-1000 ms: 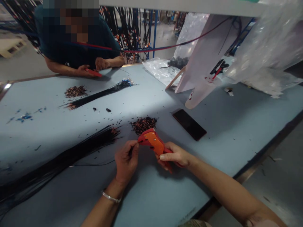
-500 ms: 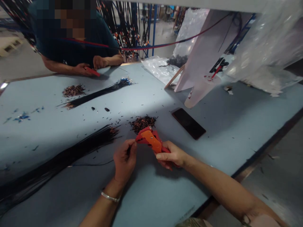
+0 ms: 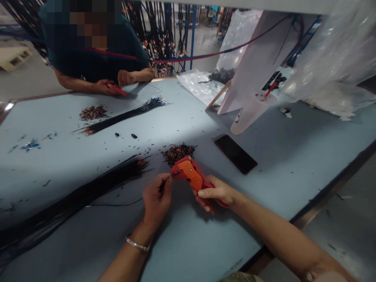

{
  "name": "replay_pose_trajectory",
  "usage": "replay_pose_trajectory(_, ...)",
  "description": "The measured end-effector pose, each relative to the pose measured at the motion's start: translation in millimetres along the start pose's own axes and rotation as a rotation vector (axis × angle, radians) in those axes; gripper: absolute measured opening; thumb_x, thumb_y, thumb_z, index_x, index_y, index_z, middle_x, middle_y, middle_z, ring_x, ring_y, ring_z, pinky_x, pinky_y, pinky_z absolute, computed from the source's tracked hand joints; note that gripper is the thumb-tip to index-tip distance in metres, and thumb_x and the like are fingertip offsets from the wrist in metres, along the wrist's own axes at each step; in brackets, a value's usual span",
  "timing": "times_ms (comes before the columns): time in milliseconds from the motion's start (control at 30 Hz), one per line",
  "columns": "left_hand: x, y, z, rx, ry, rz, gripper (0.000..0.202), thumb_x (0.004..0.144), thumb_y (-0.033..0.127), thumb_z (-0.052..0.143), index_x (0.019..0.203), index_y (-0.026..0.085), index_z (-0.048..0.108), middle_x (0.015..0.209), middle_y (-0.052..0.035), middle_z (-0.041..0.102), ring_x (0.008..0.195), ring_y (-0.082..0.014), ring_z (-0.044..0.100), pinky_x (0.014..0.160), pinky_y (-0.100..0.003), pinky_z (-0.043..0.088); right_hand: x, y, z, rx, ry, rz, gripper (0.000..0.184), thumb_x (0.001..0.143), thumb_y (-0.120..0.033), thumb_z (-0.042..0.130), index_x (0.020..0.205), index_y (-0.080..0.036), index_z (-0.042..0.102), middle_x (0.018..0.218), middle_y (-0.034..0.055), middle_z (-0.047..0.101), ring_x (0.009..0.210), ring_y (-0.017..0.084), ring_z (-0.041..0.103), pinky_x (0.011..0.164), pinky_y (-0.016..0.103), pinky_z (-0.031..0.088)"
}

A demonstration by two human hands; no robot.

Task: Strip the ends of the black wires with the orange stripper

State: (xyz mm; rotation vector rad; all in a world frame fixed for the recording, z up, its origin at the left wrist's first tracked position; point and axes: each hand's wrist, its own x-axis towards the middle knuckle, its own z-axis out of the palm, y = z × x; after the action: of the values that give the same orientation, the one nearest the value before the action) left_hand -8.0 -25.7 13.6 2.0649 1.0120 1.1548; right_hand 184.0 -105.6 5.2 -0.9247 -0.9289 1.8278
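Note:
My right hand (image 3: 219, 192) is wrapped round the handles of a red and orange wire stripper (image 3: 190, 175). Its jaw end points left, towards my left hand (image 3: 158, 196), which is closed in a pinch right at the jaws. A thin black wire (image 3: 117, 205) runs from the left into that hand; its tip at the jaws is too small to make out. Just behind the tool lies a heap of short black and copper-coloured offcuts (image 3: 178, 153). To the left, a thick bundle of black wires (image 3: 96, 189) with copper-coloured ends lies across the table.
A phone (image 3: 235, 154) lies right of the stripper. Beyond it are a tilted plastic cup (image 3: 254, 111), a white panel (image 3: 239, 66) and clear plastic bags (image 3: 331, 78). Across the table (image 3: 293, 149), a co-worker holds a red tool (image 3: 116, 89) near a smaller wire bundle (image 3: 123, 117).
The stripper and both hands appear very slightly further right, partly because the view has shifted. My grips on the wire and the stripper look the same.

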Motion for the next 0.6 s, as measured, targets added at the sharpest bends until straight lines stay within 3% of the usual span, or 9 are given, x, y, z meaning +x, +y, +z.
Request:
replay_pose_trajectory(167,0.5,1.2,-0.3,0.003,-0.006,-0.03,0.018,0.088,0.022,0.053,0.076,0.015,0.064,0.06,0.0028,0.059,0.051,-0.0074,0.049,0.052,-0.017,0.039,-0.7,0.9,-0.9,0.042,0.021,0.015,0.037,0.075,-0.045,0.074,0.081,-0.012,0.057,0.057,-0.0019,0.058,0.041,0.009,0.053,0.035,0.016,0.039)
replay_pose_trajectory(400,-0.5,-0.5,1.8,-0.007,-0.017,-0.05,0.02,0.088,0.025,0.052,0.076,0.016,0.065,0.061,0.0018,0.061,0.053,-0.0086,0.051,0.054,-0.018,0.041,-1.5,0.6,-0.1,0.114,0.046,0.038,0.035,0.073,-0.041,0.075,0.08,-0.011,0.058,0.056,-0.0012,0.058,0.04,0.009,0.052,0.04,0.019,0.045)
replay_pose_trajectory(600,1.2,-2.0,-0.3,-0.011,0.036,-0.086,0.02,0.088,0.026,0.054,0.075,0.015,0.065,0.062,0.0015,0.061,0.054,-0.0092,0.052,0.054,-0.019,0.04,-1.1,-2.0,-8.9,0.231,0.073,-0.017,0.032,0.076,-0.039,0.072,0.084,-0.013,0.055,0.059,-0.0028,0.056,0.043,0.008,0.052,0.042,0.019,0.046)
